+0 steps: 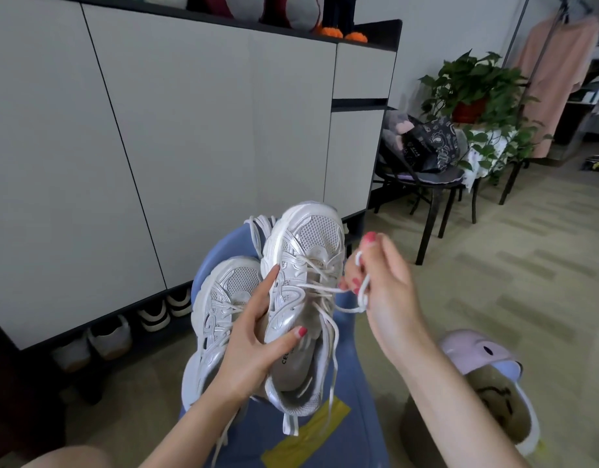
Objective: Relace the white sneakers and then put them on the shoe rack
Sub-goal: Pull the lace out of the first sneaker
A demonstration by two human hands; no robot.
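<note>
Hands grip sneaker (303, 292) and lace (360, 292); second sneaker (220, 298) alongside, chair (426, 204) beyond.

Two white sneakers (223, 319) on blue stool (345, 383)

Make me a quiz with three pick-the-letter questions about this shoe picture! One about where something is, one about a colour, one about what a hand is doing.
1. Where are the white sneakers?
A. on a blue stool
B. inside the cabinet
C. on the black chair

2. What colour is the plant's pot?
A. red
B. yellow
C. purple

3. What is the right hand doing?
A. resting flat
B. pinching a shoelace
C. holding a cup

Answers:
1 A: blue stool shows under both.
2 A: the pot is red.
3 B: the right hand grips the shoelace; the left hand holds the shoe.
</note>
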